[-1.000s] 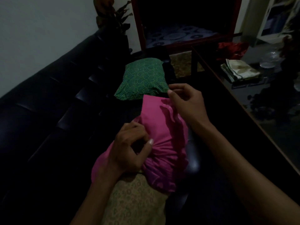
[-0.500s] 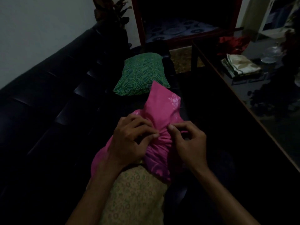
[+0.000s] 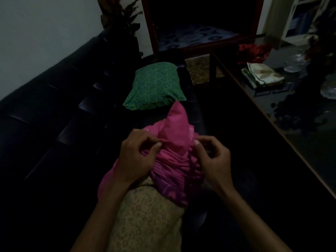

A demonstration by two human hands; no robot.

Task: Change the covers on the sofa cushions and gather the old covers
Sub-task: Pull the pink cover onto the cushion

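**Pink cover bunched over a beige cushion**

Pink, slightly glossy fabric cushion cover (image 3: 171,160), gathered into tight folds across the far end of a beige cushion with a faint ring pattern (image 3: 149,215). Bunched thick in the middle, one loose corner rising to a soft peak pointing away towards the far end of the seat. Cushion lying on the black, tufted leather sofa (image 3: 54,124), long axis running from the near edge of the view away along the seat; near half bare, far half wrapped in pink.

Left hand (image 3: 136,160) on the left side of the bunch, fingers curled, thumb and forefinger pinching a fold of pink cloth. Right hand (image 3: 212,159) on the right side, fingers curled likewise, thumb tip against the gathered edge, nipping the cloth there.

Further along the seat, just beyond the pink peak, a green cushion with a scale-like wave pattern (image 3: 156,86), lying flat. To the right, a dark glass-topped table (image 3: 272,113) carrying a folded cream cloth (image 3: 263,75) and a crumpled red cloth (image 3: 254,51).
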